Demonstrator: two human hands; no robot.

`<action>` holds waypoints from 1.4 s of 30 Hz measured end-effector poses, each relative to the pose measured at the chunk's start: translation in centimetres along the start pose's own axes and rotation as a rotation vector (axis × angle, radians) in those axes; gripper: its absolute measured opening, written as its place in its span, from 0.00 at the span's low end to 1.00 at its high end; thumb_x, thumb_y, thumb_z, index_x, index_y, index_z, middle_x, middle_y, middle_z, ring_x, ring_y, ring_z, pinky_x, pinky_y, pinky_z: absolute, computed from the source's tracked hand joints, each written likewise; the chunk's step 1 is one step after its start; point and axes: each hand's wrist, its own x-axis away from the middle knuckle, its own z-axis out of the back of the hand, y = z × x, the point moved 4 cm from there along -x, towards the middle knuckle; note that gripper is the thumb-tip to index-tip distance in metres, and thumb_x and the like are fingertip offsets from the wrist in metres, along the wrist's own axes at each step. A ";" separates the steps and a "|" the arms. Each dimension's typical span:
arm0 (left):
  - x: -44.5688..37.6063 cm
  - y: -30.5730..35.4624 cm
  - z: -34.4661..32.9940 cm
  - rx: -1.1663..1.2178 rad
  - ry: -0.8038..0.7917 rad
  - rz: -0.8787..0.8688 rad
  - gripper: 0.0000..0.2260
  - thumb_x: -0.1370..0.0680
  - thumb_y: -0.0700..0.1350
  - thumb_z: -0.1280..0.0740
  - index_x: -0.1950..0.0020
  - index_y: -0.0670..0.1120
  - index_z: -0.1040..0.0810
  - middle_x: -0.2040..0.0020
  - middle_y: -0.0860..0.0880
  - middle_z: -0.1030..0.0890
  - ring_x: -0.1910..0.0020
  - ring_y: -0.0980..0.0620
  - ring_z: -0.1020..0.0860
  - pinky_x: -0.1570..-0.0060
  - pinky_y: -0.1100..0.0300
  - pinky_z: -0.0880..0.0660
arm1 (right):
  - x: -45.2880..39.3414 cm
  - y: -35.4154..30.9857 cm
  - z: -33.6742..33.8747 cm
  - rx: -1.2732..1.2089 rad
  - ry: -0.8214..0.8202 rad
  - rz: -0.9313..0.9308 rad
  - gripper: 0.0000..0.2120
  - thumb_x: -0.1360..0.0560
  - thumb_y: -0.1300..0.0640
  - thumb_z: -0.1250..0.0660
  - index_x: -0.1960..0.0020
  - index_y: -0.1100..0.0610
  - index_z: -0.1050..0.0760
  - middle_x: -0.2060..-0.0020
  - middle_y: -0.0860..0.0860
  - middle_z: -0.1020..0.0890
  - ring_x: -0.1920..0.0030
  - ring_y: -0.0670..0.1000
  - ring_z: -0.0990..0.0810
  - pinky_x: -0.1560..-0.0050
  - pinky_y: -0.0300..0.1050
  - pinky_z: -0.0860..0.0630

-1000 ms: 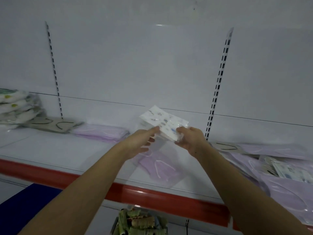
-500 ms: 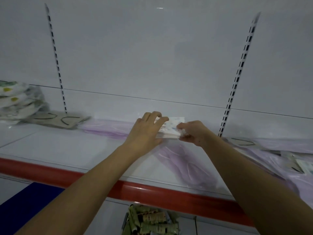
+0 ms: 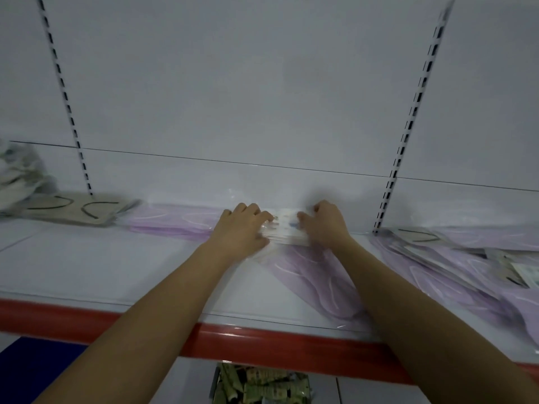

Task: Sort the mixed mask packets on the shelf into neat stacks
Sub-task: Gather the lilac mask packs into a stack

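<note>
at the far left of the shelf (image 3: 87, 263) sits a heap of patterned white packets (image 3: 20, 182), blurred, piled against the back wall. just right of it a beige packet (image 3: 75, 207) lies flat, and beyond that a lilac packet (image 3: 175, 221) stretches along the back edge toward my hands. these look like the kinds already set apart, each given its own patch so the stacks do not mix.

my left hand (image 3: 240, 228) rests with fingers curled over the left end of the small printed packets (image 3: 287, 230), and my right hand (image 3: 323, 224) curls over the right end. the two hands are close together, clamped on the same little stack from both sides, pressing it down onto the shelf near the back wall. i judge i am squaring its edges, which is why both ends are held at once. the stack lies partly on a loose lilac packet (image 3: 315, 282) that slants out toward the red front lip (image 3: 73, 319).

open white shelf lies to the left of my forearms, good room for sliding things. to the right, past the slotted upright (image 3: 408, 132), the unsorted pile (image 3: 466, 263) of lilac and beige packets spreads to the frame edge and close to the lip, so anything dragged from it could slip off the front. below the shelf a bin of green-wrapped items (image 3: 259, 386) shows.
</note>
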 end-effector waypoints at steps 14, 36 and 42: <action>6.8 6.9 3.4 0.231 -0.277 0.118 0.21 0.21 0.56 0.34 0.33 0.45 0.23 0.35 0.47 0.21 0.36 0.48 0.25 0.44 0.62 0.32 | 8.9 1.7 7.7 0.461 -0.515 0.089 0.22 0.25 0.43 0.29 0.59 0.64 0.23 0.65 0.56 0.17 0.69 0.54 0.19 0.66 0.46 0.20; 2.7 16.9 1.8 0.712 0.025 0.359 0.19 0.22 0.48 0.31 0.31 0.51 0.27 0.35 0.47 0.32 0.36 0.47 0.29 0.44 0.60 0.30 | 11.3 7.8 12.4 0.216 -0.502 0.235 0.21 0.27 0.52 0.25 0.38 0.54 0.28 0.46 0.50 0.22 0.49 0.53 0.22 0.49 0.46 0.23; 2.7 17.4 3.1 0.804 0.313 0.243 0.29 0.28 0.32 0.26 0.35 0.58 0.27 0.34 0.50 0.33 0.37 0.53 0.28 0.44 0.77 0.32 | 12.9 8.8 11.2 -0.162 -0.216 0.269 0.33 0.26 0.54 0.28 0.26 0.53 0.40 0.35 0.53 0.32 0.36 0.54 0.29 0.40 0.45 0.30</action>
